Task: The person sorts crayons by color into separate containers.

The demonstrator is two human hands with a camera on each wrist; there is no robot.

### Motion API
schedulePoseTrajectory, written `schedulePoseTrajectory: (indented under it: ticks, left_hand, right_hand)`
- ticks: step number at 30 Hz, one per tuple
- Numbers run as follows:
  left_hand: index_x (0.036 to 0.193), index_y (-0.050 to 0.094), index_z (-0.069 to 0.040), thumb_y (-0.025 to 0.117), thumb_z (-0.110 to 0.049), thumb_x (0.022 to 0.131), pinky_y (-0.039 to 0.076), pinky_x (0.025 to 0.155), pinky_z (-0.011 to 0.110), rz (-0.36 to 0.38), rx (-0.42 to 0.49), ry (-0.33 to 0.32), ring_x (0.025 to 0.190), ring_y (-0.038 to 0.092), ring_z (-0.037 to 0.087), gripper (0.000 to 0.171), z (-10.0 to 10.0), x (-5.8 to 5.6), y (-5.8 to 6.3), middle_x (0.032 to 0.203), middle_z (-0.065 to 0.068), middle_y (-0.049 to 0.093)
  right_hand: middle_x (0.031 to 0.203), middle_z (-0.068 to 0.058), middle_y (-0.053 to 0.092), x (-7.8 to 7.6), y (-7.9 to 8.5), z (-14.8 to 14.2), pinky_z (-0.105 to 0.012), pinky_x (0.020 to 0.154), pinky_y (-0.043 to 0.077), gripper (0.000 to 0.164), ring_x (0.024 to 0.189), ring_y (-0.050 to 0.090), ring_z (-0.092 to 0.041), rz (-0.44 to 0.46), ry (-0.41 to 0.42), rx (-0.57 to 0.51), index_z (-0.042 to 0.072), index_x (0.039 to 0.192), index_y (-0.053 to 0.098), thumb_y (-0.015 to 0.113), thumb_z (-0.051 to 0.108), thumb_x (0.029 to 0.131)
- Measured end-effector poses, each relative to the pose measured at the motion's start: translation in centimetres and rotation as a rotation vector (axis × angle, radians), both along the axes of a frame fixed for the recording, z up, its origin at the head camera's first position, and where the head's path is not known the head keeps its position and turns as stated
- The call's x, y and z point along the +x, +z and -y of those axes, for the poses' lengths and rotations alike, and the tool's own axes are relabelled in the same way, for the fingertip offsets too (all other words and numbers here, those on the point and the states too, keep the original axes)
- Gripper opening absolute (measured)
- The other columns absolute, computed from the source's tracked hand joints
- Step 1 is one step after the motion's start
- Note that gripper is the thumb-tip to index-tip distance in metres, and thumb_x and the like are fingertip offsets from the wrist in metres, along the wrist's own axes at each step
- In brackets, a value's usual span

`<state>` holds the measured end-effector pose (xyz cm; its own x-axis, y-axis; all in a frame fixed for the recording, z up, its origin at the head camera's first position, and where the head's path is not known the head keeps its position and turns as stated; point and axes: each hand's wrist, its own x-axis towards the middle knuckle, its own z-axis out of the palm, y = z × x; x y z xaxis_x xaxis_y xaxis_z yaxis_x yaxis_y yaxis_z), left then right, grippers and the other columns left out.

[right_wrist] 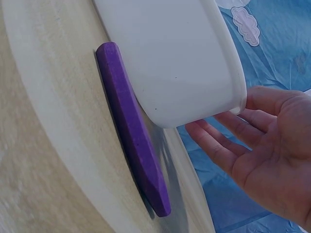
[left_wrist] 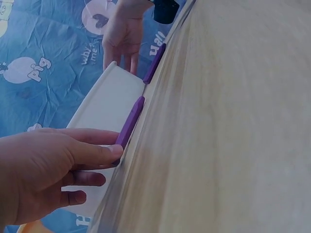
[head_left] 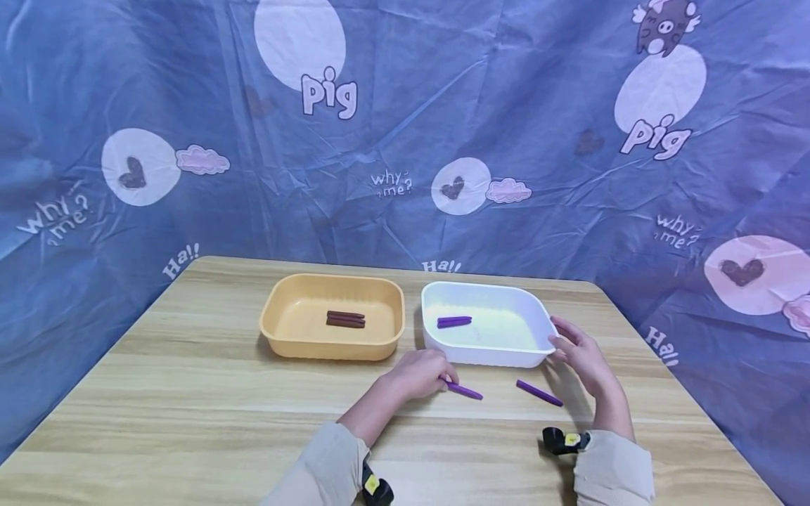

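Observation:
My left hand pinches one end of a purple crayon between thumb and fingertips, low over the table in front of the white bin. In the left wrist view the held crayon points away from the thumb. My right hand touches the white bin's right front corner with extended fingers, as the right wrist view shows at the bin's rim. Another purple crayon lies on the table between the hands, near that corner. Inside the white bin, purple crayons lie side by side at the left.
To the left stands a yellow-orange bin with several brown crayons in it. Both bins sit toward the back of the wood-grain table. A blue printed cloth hangs behind the table.

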<state>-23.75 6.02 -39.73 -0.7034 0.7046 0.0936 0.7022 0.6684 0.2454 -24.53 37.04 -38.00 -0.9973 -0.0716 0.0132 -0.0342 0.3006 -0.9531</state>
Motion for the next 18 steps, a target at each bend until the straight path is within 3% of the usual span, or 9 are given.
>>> schedulePoseTrajectory:
  ticks: [12,18]
  left_hand:
    - [0.096,0.073,-0.032,0.069,-0.020,0.082,0.038,0.056,0.015,0.027,0.010,0.033,0.074,0.048,0.000,0.019,0.1,0.4,1.0,0.079,-0.016,0.054]
    - [0.095,0.073,-0.032,0.068,-0.018,0.083,0.037,0.054,0.015,0.014,0.021,0.017,0.073,0.048,0.000,0.019,0.1,0.7,1.7,0.080,-0.016,0.056]
  right_hand:
    - [0.142,-0.032,0.018,-0.1,0.1,0.1,-0.018,0.081,0.047,0.057,0.099,0.048,0.003,-0.003,-0.001,0.011,-0.009,0.142,0.015,0.043,0.015,0.098]
    - [0.143,-0.032,0.017,-0.1,0.0,-0.1,-0.022,0.083,0.047,0.057,0.098,0.048,0.003,0.005,0.000,0.017,-0.009,0.142,0.014,0.042,0.015,0.098]
